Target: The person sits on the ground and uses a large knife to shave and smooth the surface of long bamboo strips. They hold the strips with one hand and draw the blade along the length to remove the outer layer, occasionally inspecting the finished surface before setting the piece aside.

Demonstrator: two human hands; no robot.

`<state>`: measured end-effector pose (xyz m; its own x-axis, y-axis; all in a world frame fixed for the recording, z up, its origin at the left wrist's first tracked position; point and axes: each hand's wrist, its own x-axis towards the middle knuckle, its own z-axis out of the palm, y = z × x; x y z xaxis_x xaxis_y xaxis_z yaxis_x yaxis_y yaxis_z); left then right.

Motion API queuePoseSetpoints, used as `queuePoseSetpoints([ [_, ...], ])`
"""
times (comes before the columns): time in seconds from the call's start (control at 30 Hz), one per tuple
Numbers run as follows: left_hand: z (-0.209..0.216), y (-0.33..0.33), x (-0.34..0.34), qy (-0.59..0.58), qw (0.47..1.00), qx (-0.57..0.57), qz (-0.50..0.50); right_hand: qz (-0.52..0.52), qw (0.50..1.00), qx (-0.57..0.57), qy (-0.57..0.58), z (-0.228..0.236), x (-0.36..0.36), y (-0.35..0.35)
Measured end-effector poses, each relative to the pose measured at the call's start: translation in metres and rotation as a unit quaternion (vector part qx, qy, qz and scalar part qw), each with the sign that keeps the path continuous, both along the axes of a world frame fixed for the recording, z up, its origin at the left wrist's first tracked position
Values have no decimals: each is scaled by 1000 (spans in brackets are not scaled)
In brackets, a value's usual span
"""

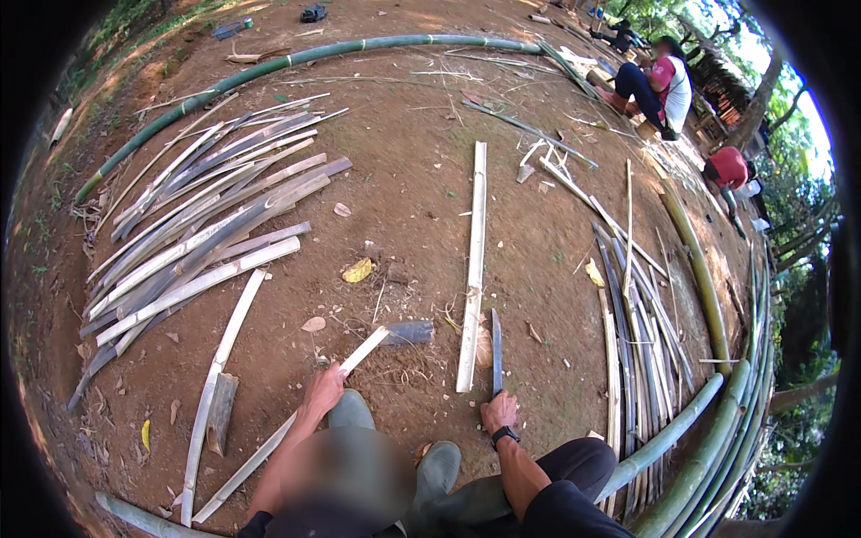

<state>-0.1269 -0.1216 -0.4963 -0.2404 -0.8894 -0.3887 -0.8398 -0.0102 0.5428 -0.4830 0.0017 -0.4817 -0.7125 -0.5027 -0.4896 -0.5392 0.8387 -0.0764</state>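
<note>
My left hand (325, 390) is closed round a long pale bamboo strip (366, 350). The strip slants from the lower left up to a short dark block (411, 333) on the ground; its far end meets or lies over the block's left end. In my right hand (500, 412) is a long-bladed knife (497, 350), its dark blade pointing away from me. Just left of the blade lies a split bamboo length (473, 260) with its pale hollow side up. My boots (438, 466) stand between my hands.
Split bamboo strips (206, 224) are heaped at left, with another bundle (641, 332) at right. Green bamboo poles (708, 448) line the right edge; one long pole (323, 56) curves across the back. Two people (659, 85) crouch at the far right. A short bamboo piece (221, 414) lies near left.
</note>
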Motion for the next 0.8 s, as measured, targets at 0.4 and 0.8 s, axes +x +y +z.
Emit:
queuePoseSetpoints([
  [0.4, 33, 3, -8, -48, 998, 27, 29, -250, 882, -275, -289, 30, 24, -46],
  [0.8, 47, 0, -11, -73, 997, 18, 26, 152, 915, -306, -215, 95, 87, -101],
])
